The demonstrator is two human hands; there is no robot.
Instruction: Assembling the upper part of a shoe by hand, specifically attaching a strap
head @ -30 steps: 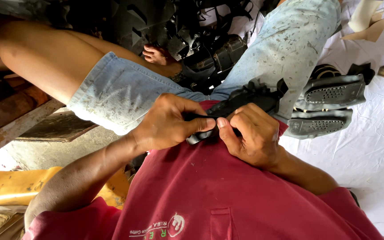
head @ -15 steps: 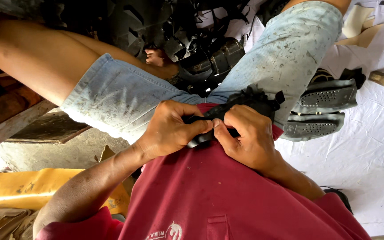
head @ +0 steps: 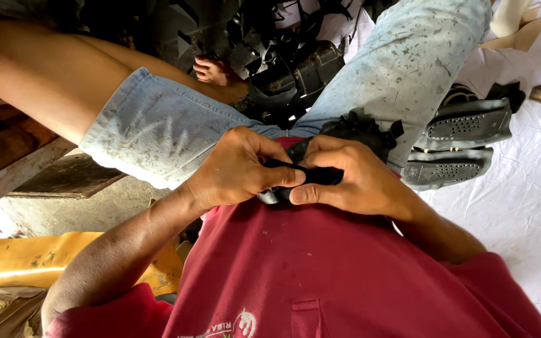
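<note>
My left hand (head: 236, 169) and my right hand (head: 355, 178) meet in front of my red shirt, both closed on a black rubber strap (head: 311, 177) pinched between thumbs and fingers. The strap runs up to a black sandal piece (head: 361, 128) that rests against my right thigh in pale denim shorts. My fingers hide most of the strap. Two grey-black sandal soles (head: 458, 147), tread side up, lie stacked just right of my right knee.
A heap of black rubber scraps and straps (head: 283, 56) lies beyond my knees, by my bare foot (head: 211, 69). White cloth (head: 521, 200) covers the floor at right. A wooden bench edge (head: 14, 175) and a yellow bag (head: 39, 260) sit at left.
Both hands have shifted slightly left and closer together on the strap, the thumbs now pressing it between them. The view has tilted a little.
</note>
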